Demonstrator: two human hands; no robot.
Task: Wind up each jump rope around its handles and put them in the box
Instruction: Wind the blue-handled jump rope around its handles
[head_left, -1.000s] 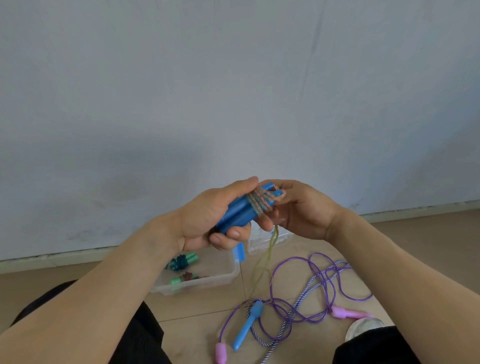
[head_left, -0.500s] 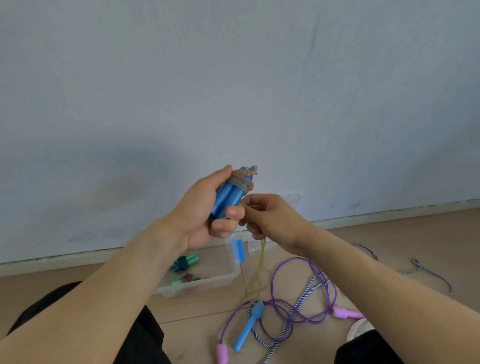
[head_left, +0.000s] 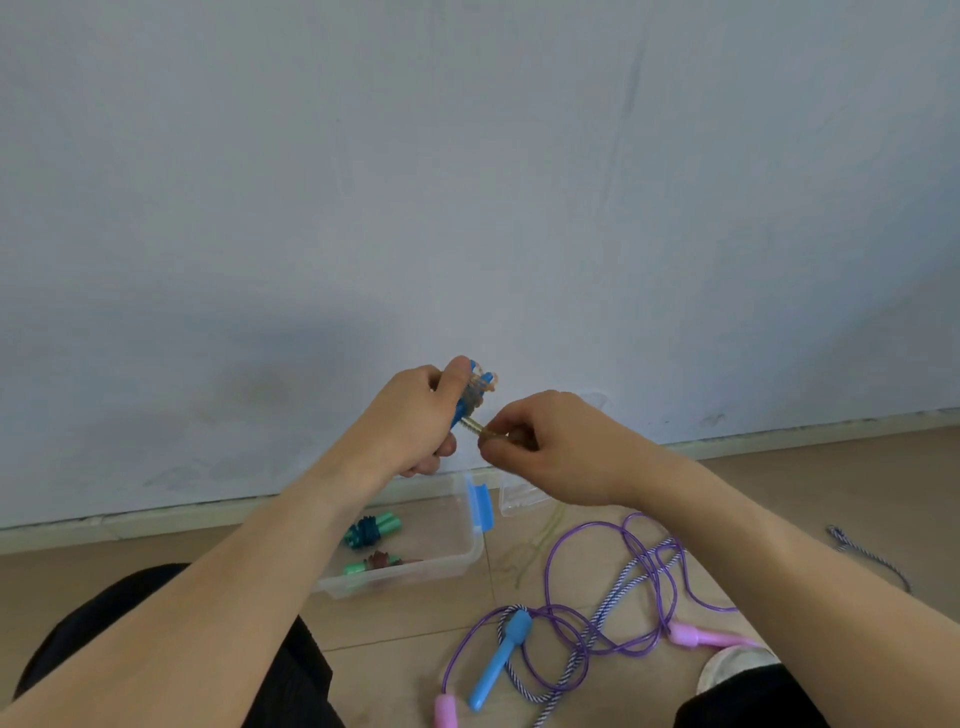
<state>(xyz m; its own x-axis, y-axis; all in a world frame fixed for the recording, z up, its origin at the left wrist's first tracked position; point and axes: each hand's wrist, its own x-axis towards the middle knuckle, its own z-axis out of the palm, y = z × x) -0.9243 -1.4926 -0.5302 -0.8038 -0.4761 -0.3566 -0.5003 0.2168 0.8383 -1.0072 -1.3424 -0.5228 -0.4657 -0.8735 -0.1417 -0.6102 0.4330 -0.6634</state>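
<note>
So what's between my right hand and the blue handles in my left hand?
In the head view, a short taut stretch of yellowish rope runs from the blue handles in the left hand to the right hand.

Pale grey wall (head_left: 467, 182), pale baseboard (head_left: 779, 434), tan floor (head_left: 831, 493)

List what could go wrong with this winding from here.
The right hand only pinches the cord; a slip could loosen the coils on the blue handles in the left hand. The cord's slack trails beside the purple rope on the floor and may snag it.
</note>
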